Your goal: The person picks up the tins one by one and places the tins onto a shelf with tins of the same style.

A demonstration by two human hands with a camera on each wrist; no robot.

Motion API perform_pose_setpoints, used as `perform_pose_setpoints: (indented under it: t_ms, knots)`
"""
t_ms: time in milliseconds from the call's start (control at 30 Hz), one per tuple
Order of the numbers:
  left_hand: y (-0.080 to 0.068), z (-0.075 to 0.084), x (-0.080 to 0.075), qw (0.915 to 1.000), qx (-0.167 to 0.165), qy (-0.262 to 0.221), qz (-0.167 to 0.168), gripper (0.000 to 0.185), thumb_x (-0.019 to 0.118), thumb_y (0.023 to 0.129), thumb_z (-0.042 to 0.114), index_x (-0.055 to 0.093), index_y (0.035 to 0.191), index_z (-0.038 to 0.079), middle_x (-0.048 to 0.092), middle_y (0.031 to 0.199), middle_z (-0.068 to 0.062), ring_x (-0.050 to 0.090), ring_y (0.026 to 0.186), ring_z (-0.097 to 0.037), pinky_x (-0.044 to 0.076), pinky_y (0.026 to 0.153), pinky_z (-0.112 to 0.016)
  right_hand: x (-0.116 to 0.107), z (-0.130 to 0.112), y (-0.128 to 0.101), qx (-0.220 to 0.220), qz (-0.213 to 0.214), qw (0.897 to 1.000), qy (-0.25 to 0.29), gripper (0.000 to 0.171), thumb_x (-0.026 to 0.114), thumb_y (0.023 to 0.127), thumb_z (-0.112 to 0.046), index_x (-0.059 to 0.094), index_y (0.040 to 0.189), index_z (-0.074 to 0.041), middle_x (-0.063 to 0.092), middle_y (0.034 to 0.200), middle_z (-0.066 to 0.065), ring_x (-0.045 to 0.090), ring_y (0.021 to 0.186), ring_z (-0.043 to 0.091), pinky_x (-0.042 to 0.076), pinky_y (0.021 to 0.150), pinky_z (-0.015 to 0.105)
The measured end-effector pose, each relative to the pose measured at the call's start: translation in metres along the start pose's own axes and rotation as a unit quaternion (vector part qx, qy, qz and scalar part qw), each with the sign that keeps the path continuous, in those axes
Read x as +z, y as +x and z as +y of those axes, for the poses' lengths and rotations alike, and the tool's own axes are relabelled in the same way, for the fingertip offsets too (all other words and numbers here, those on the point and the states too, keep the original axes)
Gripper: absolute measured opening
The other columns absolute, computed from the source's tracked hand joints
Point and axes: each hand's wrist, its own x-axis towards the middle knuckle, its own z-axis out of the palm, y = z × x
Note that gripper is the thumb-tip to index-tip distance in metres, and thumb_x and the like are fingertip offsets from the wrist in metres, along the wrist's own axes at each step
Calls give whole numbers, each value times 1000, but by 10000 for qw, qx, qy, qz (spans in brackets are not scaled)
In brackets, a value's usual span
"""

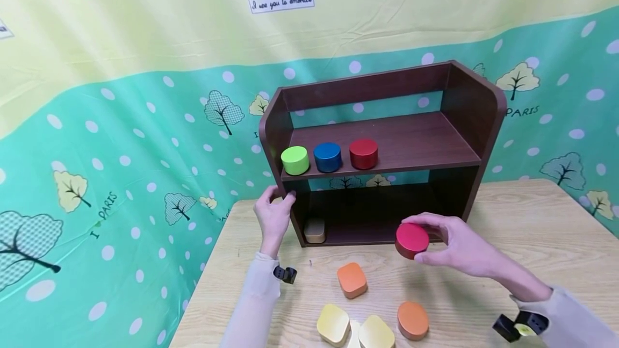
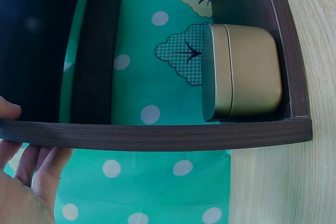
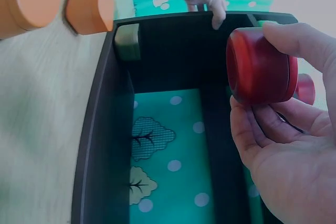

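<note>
**Red tin held at the mouth of the lower shelf**

From my remote seat I see the table (image 1: 532,230), pale wood, carrying a dark brown shelf unit (image 1: 464,106) that stands upright with its open front toward me. On its upper board sit three round tins in a row at the left end: a green tin (image 1: 295,160), a blue tin (image 1: 327,157) and a dark red tin (image 1: 363,153), just beside one another. In the lower compartment, tucked into the left corner, is a gold tin (image 1: 315,230).

My left hand (image 1: 273,216) grips the front edge of the unit's left side panel, fingers curled round it. My right hand (image 1: 459,248) pinches a red round tin (image 1: 412,240) between thumb and fingers, held off the table just in front of the lower compartment, right of centre, its flat face tilted toward me.

On the table nearer to me lie an orange square tin (image 1: 352,280), an orange round tin (image 1: 413,320), and two yellow tins (image 1: 333,324) close together at the front edge.
</note>
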Motion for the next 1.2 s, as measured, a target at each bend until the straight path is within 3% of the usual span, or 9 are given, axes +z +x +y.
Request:
perform_pose_setpoints:
  t_ms: [200,367,600,900,1200]
  knots:
    - [0,0,0,10000,21,-5,7,12,83,88,7,78,97,2,74,92,-9,66,92,-17,52,83,-23,-6,-6,5,-32,30,10000,4,61,90,86,-13,68,142,-11,74,128,5,69,108,5,61,89,23]
    - [0,0,0,10000,25,-8,29,12,83,87,6,79,97,2,75,93,-13,66,93,-17,55,87,-32,-11,-9,9,-72,31,9999,-102,63,90,86,-14,66,144,-10,74,131,11,67,109,2,61,87,23]
    - [0,1,0,10000,-3,11,39,11,83,88,5,79,97,3,76,95,-16,66,94,-16,52,84,-23,-17,-16,15,-147,95,9996,-220,62,90,86,-13,67,144,-12,73,131,10,68,109,3,61,86,24]
    - [0,0,0,10000,20,-12,25,10,83,88,3,80,97,3,76,95,-19,66,94,-18,53,89,-35,-27,-28,23,31,166,9989,-446,61,90,88,-19,67,145,-15,74,131,6,68,110,3,61,87,24]
    - [0,3,-1,10000,13,44,-4,10,83,88,4,79,97,3,76,96,-20,66,97,-20,52,91,-32,-37,-36,33,24,235,9982,-560,61,88,90,-16,65,147,-12,75,129,8,67,110,0,60,86,24]
